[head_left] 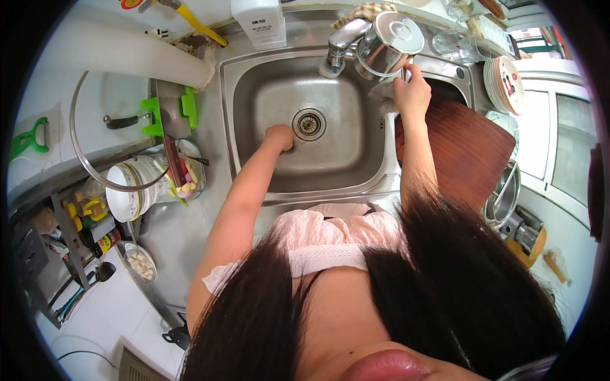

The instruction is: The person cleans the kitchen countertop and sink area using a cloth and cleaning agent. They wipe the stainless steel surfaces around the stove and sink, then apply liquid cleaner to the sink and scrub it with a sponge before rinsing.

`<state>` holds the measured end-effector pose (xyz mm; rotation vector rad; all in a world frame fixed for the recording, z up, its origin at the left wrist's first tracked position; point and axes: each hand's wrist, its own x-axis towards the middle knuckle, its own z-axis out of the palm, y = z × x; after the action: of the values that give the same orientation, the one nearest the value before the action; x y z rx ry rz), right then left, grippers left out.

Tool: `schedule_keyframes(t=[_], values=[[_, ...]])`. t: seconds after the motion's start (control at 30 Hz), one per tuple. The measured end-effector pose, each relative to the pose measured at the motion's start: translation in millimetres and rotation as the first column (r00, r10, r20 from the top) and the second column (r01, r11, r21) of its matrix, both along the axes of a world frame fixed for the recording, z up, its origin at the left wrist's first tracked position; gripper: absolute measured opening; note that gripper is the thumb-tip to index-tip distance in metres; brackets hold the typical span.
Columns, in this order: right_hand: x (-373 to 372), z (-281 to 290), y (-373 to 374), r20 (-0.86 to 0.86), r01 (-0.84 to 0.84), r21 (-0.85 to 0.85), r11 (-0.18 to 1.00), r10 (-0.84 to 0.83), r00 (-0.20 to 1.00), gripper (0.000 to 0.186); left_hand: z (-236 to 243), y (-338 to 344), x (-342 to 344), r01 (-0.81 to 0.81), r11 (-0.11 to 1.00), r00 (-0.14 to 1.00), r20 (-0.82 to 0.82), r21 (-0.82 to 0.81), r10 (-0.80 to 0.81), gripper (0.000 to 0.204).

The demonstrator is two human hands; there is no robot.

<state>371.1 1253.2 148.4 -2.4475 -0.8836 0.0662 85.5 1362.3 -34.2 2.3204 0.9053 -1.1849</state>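
Observation:
My left hand [279, 136] is low in the steel sink [251, 82], closed, just left of the round drain [309, 124]. Its fingers curl under, so anything in them is hidden. My right hand [413, 95] is at the sink's right rim with its fingers bent together. Right against them stands a shiny metal container [375, 54] with a round pale lid [399, 32]. A greyish cloth [382, 95] shows beside the palm. Whether the fingers grip the container or the cloth, I cannot tell. The chrome faucet [343, 44] bends over the sink's back edge.
A brown wooden board [464, 149] covers part of the second basin. Stacked plates [503, 86] stand behind it. On the left are a glass lid [79, 136], a cleaver [170, 120] in a green holder, and several bowls [124, 190]. A white bottle [260, 25] stands behind the sink.

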Motion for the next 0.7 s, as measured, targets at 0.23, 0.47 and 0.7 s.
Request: schedule_keyframes(t=[0.23, 0.47, 0.7], values=[[4, 0, -2, -0.001, 0.022, 0.001, 1.0, -0.022, 1.0, 0.038, 11, 13, 2, -0.542, 0.395, 0.382, 0.201, -0.742, 0.902, 0.038], [3, -1, -1, -0.014, 0.025, 0.009, 1.0, -0.025, 1.0, 0.038, 14, 24, 18, -0.293, 0.952, 0.89, 0.339, -0.083, 0.304, 0.037], [11, -18, -3, 0.074, -0.004, 0.139, 0.99, -0.006, 0.997, 0.029, 94, 73, 83, -0.341, 0.884, 0.418, 0.791, -0.32, 0.448, 0.047]])
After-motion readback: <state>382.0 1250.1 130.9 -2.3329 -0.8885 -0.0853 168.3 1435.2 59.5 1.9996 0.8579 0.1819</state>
